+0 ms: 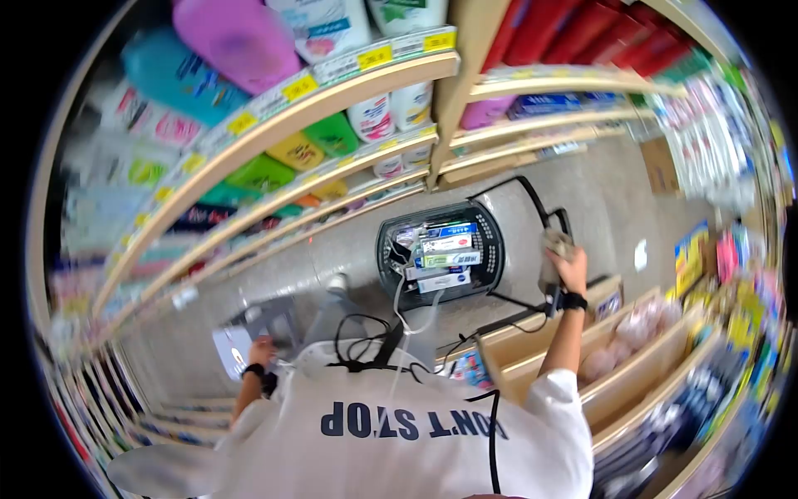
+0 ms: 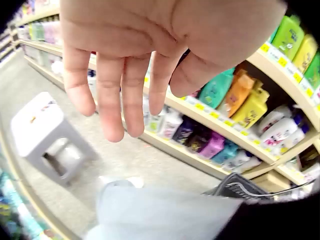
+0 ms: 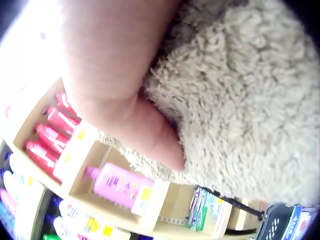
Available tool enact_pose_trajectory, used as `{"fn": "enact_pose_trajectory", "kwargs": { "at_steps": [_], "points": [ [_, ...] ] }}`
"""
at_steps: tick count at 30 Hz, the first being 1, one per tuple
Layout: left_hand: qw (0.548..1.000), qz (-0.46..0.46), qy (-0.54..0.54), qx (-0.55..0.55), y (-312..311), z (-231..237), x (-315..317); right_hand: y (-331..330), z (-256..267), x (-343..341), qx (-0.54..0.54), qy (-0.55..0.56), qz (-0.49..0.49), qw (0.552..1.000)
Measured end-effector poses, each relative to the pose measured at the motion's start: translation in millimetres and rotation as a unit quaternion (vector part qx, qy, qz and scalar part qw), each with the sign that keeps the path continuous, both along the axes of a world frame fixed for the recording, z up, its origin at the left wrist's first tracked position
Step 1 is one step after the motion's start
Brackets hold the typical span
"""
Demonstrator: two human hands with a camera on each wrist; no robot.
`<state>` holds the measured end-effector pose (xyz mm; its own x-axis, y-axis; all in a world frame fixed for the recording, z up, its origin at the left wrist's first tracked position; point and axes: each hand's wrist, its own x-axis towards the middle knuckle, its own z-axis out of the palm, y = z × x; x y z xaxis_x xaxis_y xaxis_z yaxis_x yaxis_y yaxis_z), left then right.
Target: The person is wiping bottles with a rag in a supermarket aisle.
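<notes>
Hanging loosely, the left hand (image 2: 135,55) is holding nothing; its fingers are pointing down, slightly spread, well to the left of the black shopping basket (image 1: 492,249). Near that hand, also left of the basket, a pale plastic stool (image 2: 37,125) is standing on the floor. To the right of the basket, the right hand (image 3: 120,85) is gripping a beige fleecy item (image 3: 245,110), one digit pressing into the pile, probably to keep the soft, bulky piece from slipping. Whether those fingers are also holding the basket's black handle (image 1: 529,193) is impossible to tell. Inside the basket, small cartons (image 1: 449,259) are lying stacked flat, which is likely keeping them steady and their printed faces visible. Beyond the basket and to its left, shampoo bottles (image 1: 376,118) are standing on shelves above yellow price tags (image 1: 376,56), presumably so that shoppers can compare them.
</notes>
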<state>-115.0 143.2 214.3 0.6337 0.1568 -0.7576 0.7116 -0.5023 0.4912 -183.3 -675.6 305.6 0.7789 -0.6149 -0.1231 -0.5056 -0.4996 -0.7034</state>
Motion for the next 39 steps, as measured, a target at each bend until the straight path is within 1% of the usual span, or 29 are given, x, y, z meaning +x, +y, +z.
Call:
{"fn": "enact_pose_trajectory", "kwargs": {
  "at_steps": [1,2,3,5,7,9,10,11,13,14,15,17,18,19,20,21,22,23,24,27,28,29,30,31,32,33,35,37,39],
  "points": [
    [0.998,-0.060,0.006,0.005,-14.7,-4.2,33.1,32.4,5.6,5.1,-0.054,0.011,-0.013,0.998],
    [0.990,-0.115,-0.066,-0.052,-21.7,-15.2,53.0,67.6,14.3,14.4,-0.094,0.047,-0.031,0.994],
    [0.980,-0.187,-0.056,-0.040,-49.8,0.7,78.8,101.8,20.9,24.3,-0.131,0.086,-0.049,0.986],
    [0.922,-0.375,-0.081,-0.043,-78.7,24.6,118.8,161.8,5.9,31.8,-0.203,0.084,-0.032,0.975],
    [0.874,-0.474,-0.103,-0.023,-72.7,28.1,145.9,219.6,15.0,41.9,-0.190,0.091,-0.056,0.976],
    [0.865,-0.493,-0.077,-0.045,-26.4,-2.3,176.1,249.9,-1.1,42.7,-0.212,0.077,-0.109,0.968],
    [0.872,-0.485,-0.056,-0.034,-11.8,4.8,188.2,264.5,-1.5,46.3,-0.205,0.076,-0.142,0.965],
    [0.864,-0.499,-0.058,-0.007,3.4,8.8,198.7,271.2,-7.0,45.5,-0.176,0.109,-0.119,0.971],
    [0.846,-0.528,-0.065,0.048,45.1,2.9,230.9,294.6,-10.9,45.1,-0.089,0.120,-0.139,0.979],
    [0.856,-0.504,-0.077,0.087,91.6,-56.5,251.5,308.1,-13.2,45.2,-0.057,0.129,-0.133,0.981],
    [0.852,-0.511,-0.066,0.093,88.4,-41.7,259.2,322.8,-18.2,44.8,-0.037,0.148,-0.134,0.979],
    [0.882,-0.466,-0.070,0.007,75.5,-27.7,265.2,350.5,-31.7,41.7,-0.047,0.133,-0.138,0.980],
    [0.868,-0.487,-0.099,0.009,69.2,-28.9,268.8,362.1,-29.0,42.9,-0.045,0.147,-0.123,0.980],
    [0.854,-0.505,-0.126,0.012,60.9,-27.7,269.3,369.9,-42.1,40.4,-0.074,0.130,-0.084,0.985],
    [0.854,-0.500,-0.142,-0.003,54.4,-27.3,265.9,378.2,-57.5,39.6,-0.079,0.115,-0.076,0.987],
    [0.854,-0.501,-0.139,-0.020,39.1,-9.0,254.8,385.0,-72.2,38.1,-0.082,0.100,-0.069,0.989],
    [0.856,-0.493,-0.139,-0.070,36.9,-9.6,244.5,393.4,-79.2,37.0,-0.062,0.104,-0.083,0.989],
    [0.856,-0.484,-0.141,-0.120,36.8,-8.9,234.9,404.4,-69.2,37.6,-0.056,0.103,-0.081,0.990],
    [0.820,-0.544,-0.149,-0.098,33.4,10.2,224.1,413.5,-69.5,35.5,-0.061,0.094,-0.072,0.991],
    [0.756,-0.643,-0.112,-0.040,52.5,25.3,198.5,441.7,-71.6,31.5,-0.066,0.087,-0.044,0.993],
    [0.762,-0.639,-0.097,-0.049,63.8,25.8,191.2,456.4,-63.8,33.1,-0.073,0.077,-0.050,0.993],
    [0.744,-0.659,-0.107,-0.030,74.8,24.0,185.9,470.4,-54.5,33.4,-0.064,0.087,-0.040,0.993],
    [0.726,-0.677,-0.120,-0.013,83.0,19.6,182.3,484.3,-58.3,33.9,-0.079,0.082,-0.026,0.993],
    [0.707,-0.695,-0.135,0.004,79.2,26.8,176.8,496.9,-62.0,36.7,-0.096,0.077,-0.012,0.992],
    [0.702,-0.695,-0.155,0.023,75.5,33.3,171.3,510.0,-66.2,42.6,-0.110,0.104,-0.003,0.988],
    [0.713,-0.678,-0.179,0.012,64.6,37.7,168.7,521.7,-72.5,47.7,-0.111,0.114,0.001,0.987],
    [0.733,-0.643,-0.224,-0.008,47.4,40.3,169.0,548.4,-62.4,53.9,-0.129,0.097,-0.020,0.987],
    [0.754,-0.597,-0.252,-0.111,21.2,38.8,177.3,567.4,-62.4,57.6,-0.129,0.117,-0.024,0.985],
    [0.733,-0.606,-0.275,-0.145,-17.1,50.3,183.4,583.1,-52.1,55.7,-0.114,0.127,-0.042,0.984]
  ]
}}
